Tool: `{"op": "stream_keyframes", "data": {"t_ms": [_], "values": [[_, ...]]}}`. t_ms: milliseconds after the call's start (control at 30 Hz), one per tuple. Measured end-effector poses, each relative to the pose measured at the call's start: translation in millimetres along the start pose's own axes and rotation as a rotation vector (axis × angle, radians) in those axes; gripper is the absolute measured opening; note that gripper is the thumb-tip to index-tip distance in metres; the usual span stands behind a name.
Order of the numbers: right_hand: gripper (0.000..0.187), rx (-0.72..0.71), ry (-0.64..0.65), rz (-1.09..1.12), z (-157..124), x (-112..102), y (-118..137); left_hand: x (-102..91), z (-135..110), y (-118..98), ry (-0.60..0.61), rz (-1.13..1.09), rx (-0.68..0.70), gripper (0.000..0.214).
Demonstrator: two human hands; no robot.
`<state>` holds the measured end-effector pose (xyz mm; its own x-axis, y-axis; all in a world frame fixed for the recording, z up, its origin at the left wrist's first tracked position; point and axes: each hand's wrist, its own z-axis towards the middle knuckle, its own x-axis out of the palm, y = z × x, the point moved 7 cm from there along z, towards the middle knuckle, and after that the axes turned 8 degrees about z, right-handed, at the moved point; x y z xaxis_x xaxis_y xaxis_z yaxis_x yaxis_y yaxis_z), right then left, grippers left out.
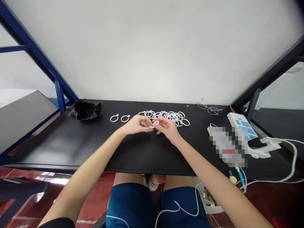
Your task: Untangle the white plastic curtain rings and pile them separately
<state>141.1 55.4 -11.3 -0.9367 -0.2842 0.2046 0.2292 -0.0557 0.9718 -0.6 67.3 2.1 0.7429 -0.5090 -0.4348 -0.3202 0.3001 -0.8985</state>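
Observation:
Between my fingertips, just above the black tabletop [147,152], is a small white plastic ring [155,123]. My left hand [140,124] pinches its left side with thumb and fingers, and my right hand [167,128] grips it from the right. Fingers cover much of the ring. Right behind my hands lies a loose pile of similar white rings [174,116], each with a small knob. Two single rings, one [114,118] farther left and another [125,118] nearer my left hand, lie apart from the pile.
A crumpled black plastic bag [85,110] stands open at the back left. Eyeglasses [209,107] rest at the back right. Nearer on the right are a blurred-out phone-like object [225,145], a power strip [244,125] and white cables [293,161]. A white wall [152,57] rises behind the table.

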Motion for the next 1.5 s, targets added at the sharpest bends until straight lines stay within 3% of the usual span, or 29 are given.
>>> {"op": "stream_keyframes", "data": {"t_ms": [333,533,700,1367,1500], "values": [[0.039,-0.005,0.032,0.018,-1.8,-2.2,1.1,-9.6,4.8,12.9,-0.11,-0.03,-0.002,0.033],[0.053,-0.004,0.105,-0.244,-0.9,-3.2,-5.0,-11.6,5.3,17.0,-0.101,-0.139,0.028,0.035],[0.04,-0.103,0.163,-0.391,-2.6,1.4,-3.9,-8.4,4.7,13.8,-0.084,-0.145,0.021,0.033],[0.043,-0.052,0.183,-0.253,-4.3,5.5,-6.5,-10.1,2.8,10.6,-0.066,-0.099,0.001,0.034],[0.048,-0.034,0.189,-0.213,-4.3,5.9,-3.8,-18.7,1.1,8.3,-0.099,-0.106,-0.02,0.036]]}}
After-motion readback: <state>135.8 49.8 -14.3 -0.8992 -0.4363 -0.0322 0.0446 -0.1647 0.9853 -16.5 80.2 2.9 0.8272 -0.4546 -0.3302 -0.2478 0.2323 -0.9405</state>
